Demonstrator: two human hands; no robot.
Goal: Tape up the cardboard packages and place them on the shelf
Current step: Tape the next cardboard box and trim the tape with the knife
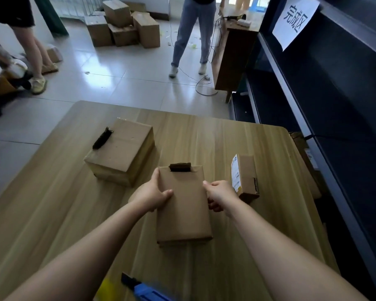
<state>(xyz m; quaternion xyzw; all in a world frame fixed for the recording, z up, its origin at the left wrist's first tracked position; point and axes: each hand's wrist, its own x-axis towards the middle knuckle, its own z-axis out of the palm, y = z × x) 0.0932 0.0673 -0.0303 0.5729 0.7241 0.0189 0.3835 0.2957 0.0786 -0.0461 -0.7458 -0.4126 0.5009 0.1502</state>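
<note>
Head view, looking down over wooden table (pixel 52 213).

- Flat box (pixel 183 205) at mid-table, long side running away from the person. Dark tape strip (pixel 180 166) sits on its far edge.
- Left hand (pixel 154 192) grips the box's L edge: thumb pressed on top, fingers curled round the side.
- Right hand (pixel 219 195) grips the R edge opposite, fingers curled round and under it.
- Can't tell if the box rests on the table or is just off it.
- Big box (pixel 122 153) to the far left of the flat one, apart from it, with a dark tape piece (pixel 101 139) on its top at the L edge.
- Small box (pixel 245 177) just right of the right hand, standing on edge, white label facing left.
- Blue tool (pixel 148 292) w/ dark tip at the near table edge, blurred; a yellow blur beside it.
- Dark shelf (pixel 334 94) along the R side, white paper sign (pixel 294 20) hung on it.
- Bkgd: pile of boxes (pixel 123 25) on tiled floor, wooden desk (pixel 232 55) by the shelf, cable on the floor near it.
- One person in jeans (pixel 191 33) stands by the desk; another person's bare legs (pixel 30 40) at far left.
</note>
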